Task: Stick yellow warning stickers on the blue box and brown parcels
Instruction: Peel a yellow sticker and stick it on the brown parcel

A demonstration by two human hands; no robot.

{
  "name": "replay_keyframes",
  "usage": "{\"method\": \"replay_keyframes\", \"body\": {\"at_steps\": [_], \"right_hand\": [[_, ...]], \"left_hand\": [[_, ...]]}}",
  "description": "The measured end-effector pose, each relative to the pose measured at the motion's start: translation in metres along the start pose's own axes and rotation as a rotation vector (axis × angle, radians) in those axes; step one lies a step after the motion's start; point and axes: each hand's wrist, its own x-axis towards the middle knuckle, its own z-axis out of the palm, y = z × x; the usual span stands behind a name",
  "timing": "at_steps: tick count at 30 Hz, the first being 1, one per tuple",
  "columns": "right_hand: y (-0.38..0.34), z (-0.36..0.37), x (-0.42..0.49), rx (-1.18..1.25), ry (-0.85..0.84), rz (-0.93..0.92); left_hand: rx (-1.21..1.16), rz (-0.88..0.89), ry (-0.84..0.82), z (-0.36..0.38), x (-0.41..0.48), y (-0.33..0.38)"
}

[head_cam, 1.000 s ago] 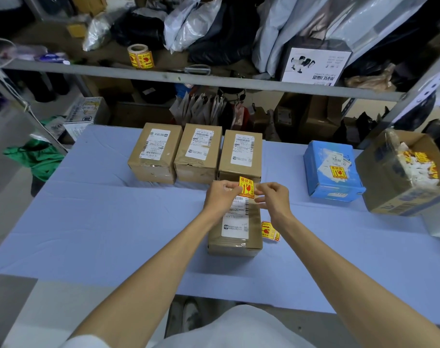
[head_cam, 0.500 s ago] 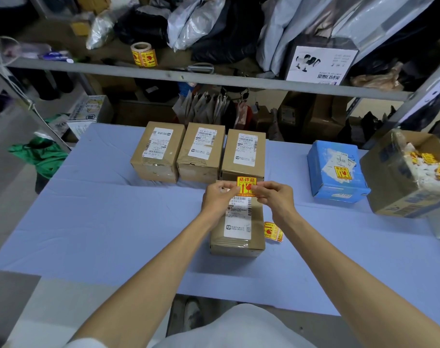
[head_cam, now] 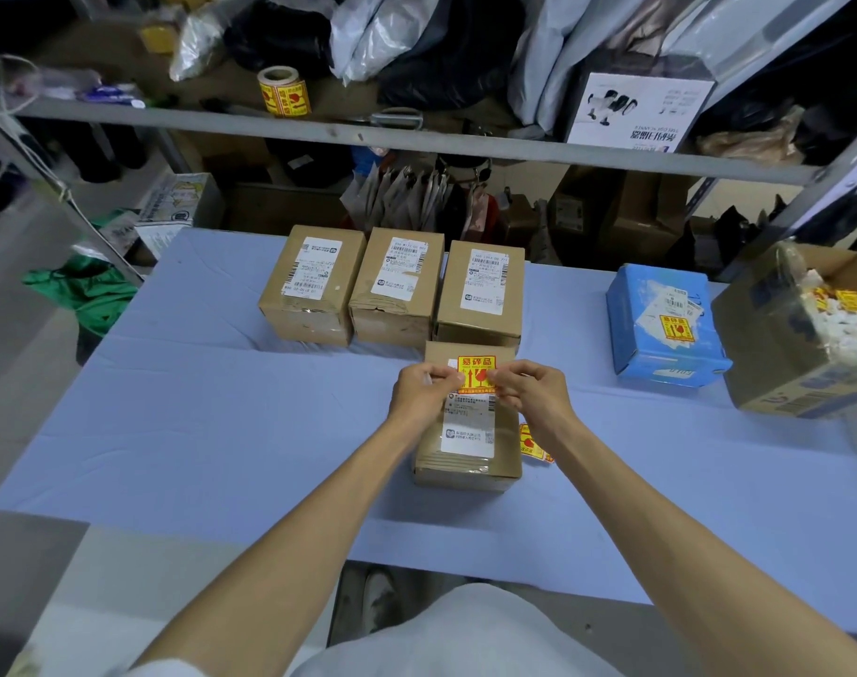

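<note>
A yellow warning sticker [head_cam: 476,374] lies flat over the far end of the nearest brown parcel [head_cam: 507,447], above its white shipping label. My left hand [head_cam: 421,390] pinches the sticker's left edge and my right hand [head_cam: 531,390] pinches its right edge. Three more brown parcels [head_cam: 314,285] [head_cam: 397,285] [head_cam: 482,290] stand in a row behind, each with only a white label. The blue box [head_cam: 661,324] at the right bears a yellow sticker on top. A short strip of stickers [head_cam: 531,444] lies beside the near parcel.
A blue cloth covers the table [head_cam: 197,422]. An open cardboard box [head_cam: 798,334] with sticker scraps stands at the far right. A sticker roll [head_cam: 282,92] sits on the metal shelf behind, among bags and a white carton [head_cam: 636,112].
The sticker was held up tilted between my fingers a second ago. It has come down and now lies level on the near parcel's top, with both hands lower.
</note>
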Motion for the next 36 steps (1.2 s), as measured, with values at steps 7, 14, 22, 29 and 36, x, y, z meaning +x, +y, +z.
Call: {"method": "replay_keyframes", "body": {"at_steps": [7, 14, 22, 29, 36], "right_hand": [[0.017, -0.001, -0.004, -0.107, 0.002, -0.049], [0.037, -0.004, -0.016, -0.249, -0.011, -0.101], [0.044, -0.003, -0.014, -0.363, 0.055, -0.066], [0.047, -0.002, -0.012, -0.412, 0.065, -0.079], [0.048, -0.002, -0.013, -0.463, 0.047, -0.122]], "left_hand": [[0.092, -0.011, 0.038, -0.002, -0.005, -0.011], [0.247, -0.014, 0.014, -0.006, -0.011, -0.027], [0.326, 0.078, 0.030, -0.005, -0.017, -0.040], [0.384, 0.108, 0.014, -0.007, -0.018, -0.045], [0.389, 0.085, 0.019, -0.005, -0.016, -0.047]]}}
